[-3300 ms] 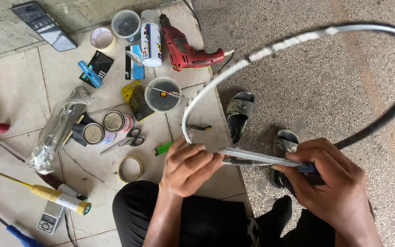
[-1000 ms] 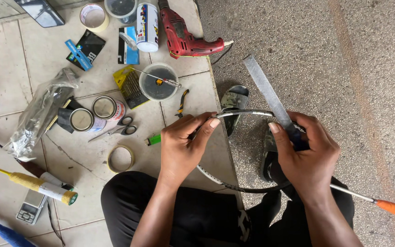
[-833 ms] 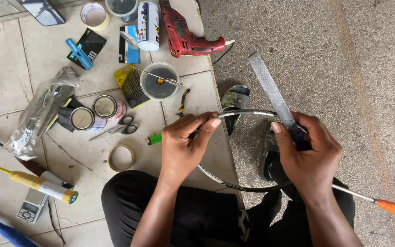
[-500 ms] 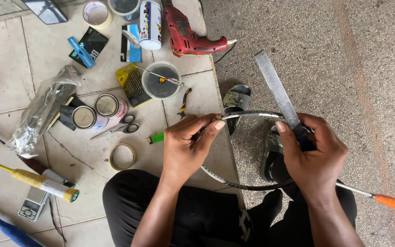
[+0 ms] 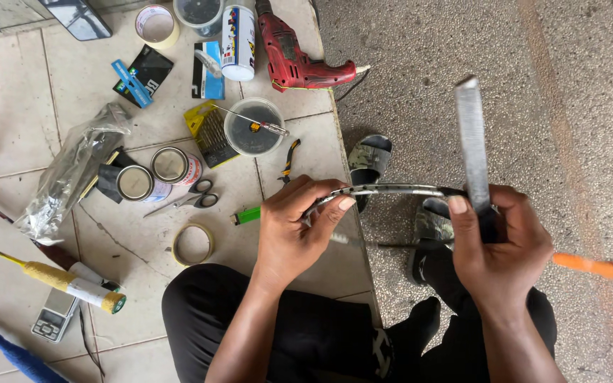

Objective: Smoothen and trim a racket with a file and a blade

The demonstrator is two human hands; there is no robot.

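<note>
My left hand (image 5: 294, 227) pinches the curved metal racket frame (image 5: 391, 190) near its top, fingertips pressed on the rim. My right hand (image 5: 499, 245) grips the handle of a flat metal file (image 5: 472, 138), which stands nearly upright with its blade rising above the frame. The frame runs between both hands at lap height, and its shaft ends in an orange grip (image 5: 589, 264) sticking out to the right past my right hand. My legs in black trousers are folded below.
Tiled floor at left holds a red drill (image 5: 292, 60), a spray can (image 5: 238, 32), a plastic tub with a screwdriver (image 5: 252, 126), two small tins (image 5: 156, 174), scissors (image 5: 194, 198), tape rolls (image 5: 192, 245), a green lighter (image 5: 247, 215), pliers (image 5: 289, 157), and racket handles (image 5: 72, 284). Sandals (image 5: 370, 159) lie on the concrete.
The file has swung from leaning left to nearly upright in my right hand. My left hand keeps its pinch on the frame, which stays between the hands.
</note>
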